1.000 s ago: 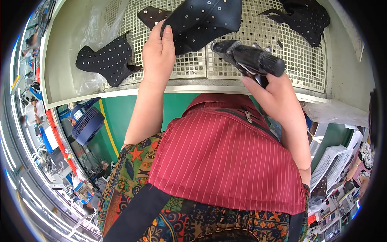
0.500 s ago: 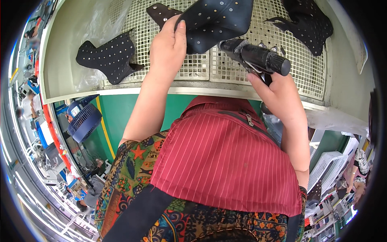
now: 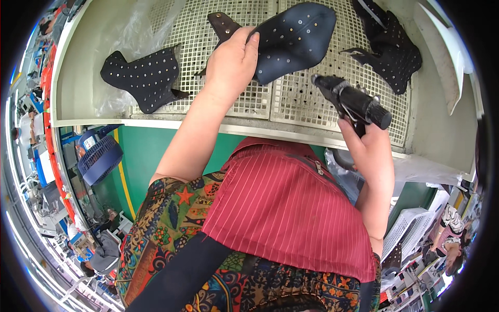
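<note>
One tray (image 3: 78, 93) with pale raised walls and a grid floor (image 3: 283, 112) fills the upper part of the view. Contents, from left to right:

- Film (image 3: 143, 39): clear, crumpled, along the left side, partly under the left piece.
- Left piece (image 3: 140, 78): black, studded in rows, laid on the floor and film.
- Held piece (image 3: 299, 39): black, studded, raised over the middle of the tray, its surface curved.
- Right piece (image 3: 392, 49): black, studded, folded, near the right wall.
- Sheet (image 3: 442, 57): white, against the right side.

Left hand (image 3: 231, 67): grasping the held piece at its left edge, thumb on the near face. A brown studded tab (image 3: 223, 26) shows beyond this hand; whether it joins the held piece cannot be told.

Right hand (image 3: 371, 156): wrapped around the handle of the black gun (image 3: 353, 101). The nozzle points up and left toward the held piece, apart from it. The trigger finger is hidden.

Outside the tray, at lower right, stands a white perforated basket (image 3: 408, 231), tilted. A dark studded item (image 3: 393, 255) lies just below it; whether it is inside cannot be told.
</note>
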The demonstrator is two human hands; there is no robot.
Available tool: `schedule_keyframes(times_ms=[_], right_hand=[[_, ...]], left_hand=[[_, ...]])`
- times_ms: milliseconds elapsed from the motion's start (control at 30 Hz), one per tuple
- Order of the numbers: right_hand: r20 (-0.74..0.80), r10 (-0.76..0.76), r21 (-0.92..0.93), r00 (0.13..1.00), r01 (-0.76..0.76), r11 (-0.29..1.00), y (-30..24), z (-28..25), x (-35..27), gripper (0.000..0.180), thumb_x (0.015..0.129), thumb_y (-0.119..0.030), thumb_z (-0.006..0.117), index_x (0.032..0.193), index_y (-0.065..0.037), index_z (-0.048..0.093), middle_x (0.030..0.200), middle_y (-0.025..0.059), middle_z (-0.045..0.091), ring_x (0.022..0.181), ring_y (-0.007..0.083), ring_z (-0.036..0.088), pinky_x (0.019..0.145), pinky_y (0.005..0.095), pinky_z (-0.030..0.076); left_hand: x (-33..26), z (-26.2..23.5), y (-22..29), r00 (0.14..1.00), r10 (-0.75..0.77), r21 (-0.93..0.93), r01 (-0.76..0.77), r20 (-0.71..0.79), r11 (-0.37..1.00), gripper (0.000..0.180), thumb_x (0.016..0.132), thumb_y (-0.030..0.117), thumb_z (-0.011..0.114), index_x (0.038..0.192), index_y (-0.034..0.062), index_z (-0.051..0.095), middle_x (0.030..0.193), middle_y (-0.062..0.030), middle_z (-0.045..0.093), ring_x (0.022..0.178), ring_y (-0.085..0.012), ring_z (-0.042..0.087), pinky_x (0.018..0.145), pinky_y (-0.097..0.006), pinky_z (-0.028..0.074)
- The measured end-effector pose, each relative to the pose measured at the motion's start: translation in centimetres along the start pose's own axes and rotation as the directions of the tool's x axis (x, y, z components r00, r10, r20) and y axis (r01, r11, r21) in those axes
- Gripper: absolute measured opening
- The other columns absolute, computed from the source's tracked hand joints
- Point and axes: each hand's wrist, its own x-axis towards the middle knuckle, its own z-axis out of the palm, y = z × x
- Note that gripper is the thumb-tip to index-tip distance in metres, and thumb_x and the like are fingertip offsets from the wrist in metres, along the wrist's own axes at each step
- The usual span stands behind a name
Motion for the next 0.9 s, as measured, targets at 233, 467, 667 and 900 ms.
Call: schedule_keyframes(times_ms=[233, 467, 667, 900], right_hand=[[0.061, 0.085, 0.099, 0.995, -0.091, 0.991, 2.9, -0.5, -1.3, 0.031, 0.082, -0.016, 0.067, 0.106, 0.002, 0.059, 0.083, 0.0158, 0.063, 0.076, 0.0253, 0.06, 0.072, 0.0345, 0.047], [0.161, 0.385, 0.42, 0.909, -0.416, 0.806, 11.0, 0.8, -0.1, 0.026, 0.088, -0.018, 0.063, 0.106, 0.0, 0.056, 0.081, 0.0069, 0.063, 0.067, 0.0093, 0.057, 0.055, 0.0236, 0.045], [-0.076, 0.375, -0.134, 0.924, -0.382, 0.915, 12.6, -0.4, 0.5, 0.028, 0.085, -0.021, 0.064, 0.103, 0.0, 0.06, 0.087, 0.0181, 0.066, 0.079, 0.0292, 0.066, 0.069, 0.0359, 0.051], [-0.364, -0.51, -0.421, 0.779, 0.351, 0.837, -2.8, -3.9, 4.4, 0.034, 0.082, -0.016, 0.066, 0.113, -0.005, 0.06, 0.109, 0.0151, 0.062, 0.101, 0.0317, 0.059, 0.087, 0.0379, 0.046]], left_hand=[[2.8, 1.1, -1.0, 0.998, 0.03, -0.171, -0.019, 0.059, 0.985, 0.034, 0.093, 0.03, 0.052, 0.112, 0.0041, 0.06, 0.093, -0.0185, 0.067, 0.088, -0.0337, 0.065, 0.077, -0.038, 0.05], [3.5, 1.5, -2.0, 0.994, 0.076, -0.254, -0.054, 0.077, 0.966, 0.032, 0.093, 0.025, 0.051, 0.115, 0.0035, 0.059, 0.1, -0.0186, 0.066, 0.094, -0.0319, 0.064, 0.083, -0.035, 0.049], [5.1, -3.2, 0.8, 0.979, 0.187, -0.147, -0.174, 0.078, 0.974, 0.029, 0.095, 0.022, 0.048, 0.114, 0.0037, 0.058, 0.096, -0.0173, 0.066, 0.089, -0.0317, 0.063, 0.08, -0.036, 0.048], [4.5, -5.6, 5.2, 0.786, 0.533, 0.01, -0.564, 0.312, 0.826, 0.02, 0.091, 0.015, 0.052, 0.104, 0.0019, 0.059, 0.089, -0.016, 0.063, 0.084, -0.033, 0.06, 0.075, -0.037, 0.048]])
